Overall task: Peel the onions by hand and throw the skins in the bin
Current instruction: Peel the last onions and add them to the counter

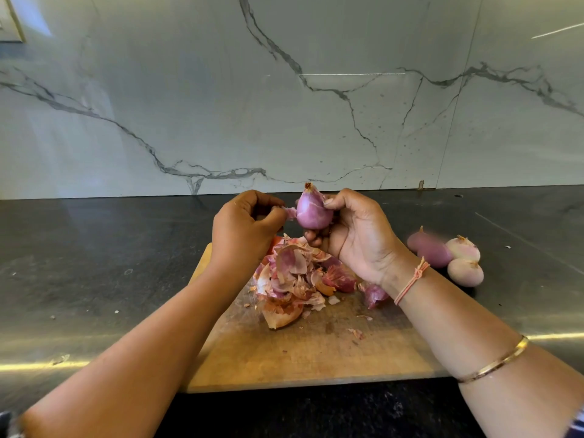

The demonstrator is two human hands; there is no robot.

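While the right hand [354,235] grips a red onion [313,210], the left hand [243,229] pinches its skin strip [290,212]; a peel pile [297,279] lies below both.

Soft, even daylight, seemingly from up and left of the worn wooden chopping board [316,352], leaves faint shadows. Behind the board, the glossy white grey-veined marble wall panel [189,105] carries thin white glare streaks. Golden reflections band the dark speckled stone worktop [94,248] either side of it. Right of the board, a long peeled purple onion [429,249] is smeared by blur. The half-peeled purple onion [313,211] above the board and its loose strip of purple skin [289,212] are crisp. Lines bow near the corners.
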